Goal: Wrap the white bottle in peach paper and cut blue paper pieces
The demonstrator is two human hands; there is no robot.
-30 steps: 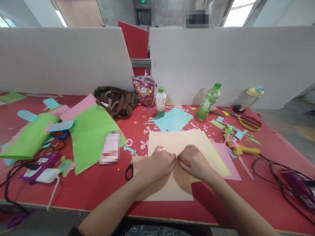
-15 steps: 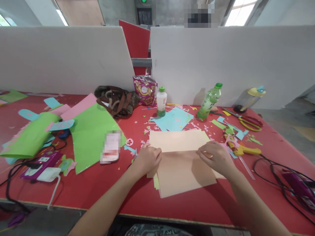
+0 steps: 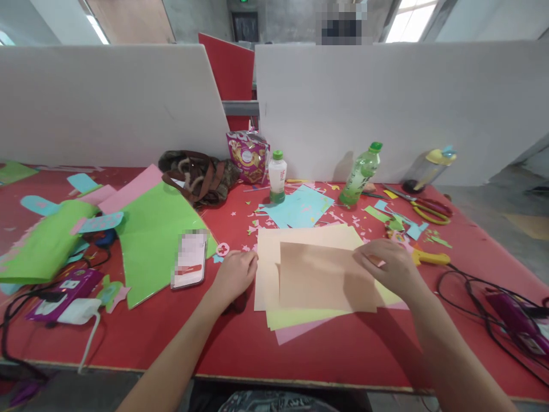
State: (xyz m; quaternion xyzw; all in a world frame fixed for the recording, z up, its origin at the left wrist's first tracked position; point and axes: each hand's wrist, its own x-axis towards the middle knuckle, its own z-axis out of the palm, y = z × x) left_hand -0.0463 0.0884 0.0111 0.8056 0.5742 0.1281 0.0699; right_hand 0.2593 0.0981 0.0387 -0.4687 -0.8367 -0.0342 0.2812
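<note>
A tan paper sheet [image 3: 321, 277] lies raised at its near part over a stack of larger sheets. My right hand [image 3: 388, 260] pinches its upper right corner. Under it are a cream sheet [image 3: 266, 274], a yellow sheet [image 3: 291, 319] and a pink sheet [image 3: 295, 333], their edges fanned out toward me. My left hand [image 3: 235, 274] is closed with its fingertips at the cream sheet's left edge; whether it grips that edge is hidden. A dark shape, partly hidden, shows below the left wrist.
A phone [image 3: 189, 258] and green sheet [image 3: 150, 240] lie left. Behind the stack are blue sheets [image 3: 300, 206], a white bottle [image 3: 277, 177] and green bottle [image 3: 361, 174]. Paper scraps, red-handled scissors [image 3: 433, 209], a yellow-handled tool [image 3: 431, 257] and cables [image 3: 467, 286] lie right.
My hands moved apart from the middle of the paper. The left went to the stack's left edge, letting go of the tan sheet; the right moved right, and the tan sheet shifted away from me.
</note>
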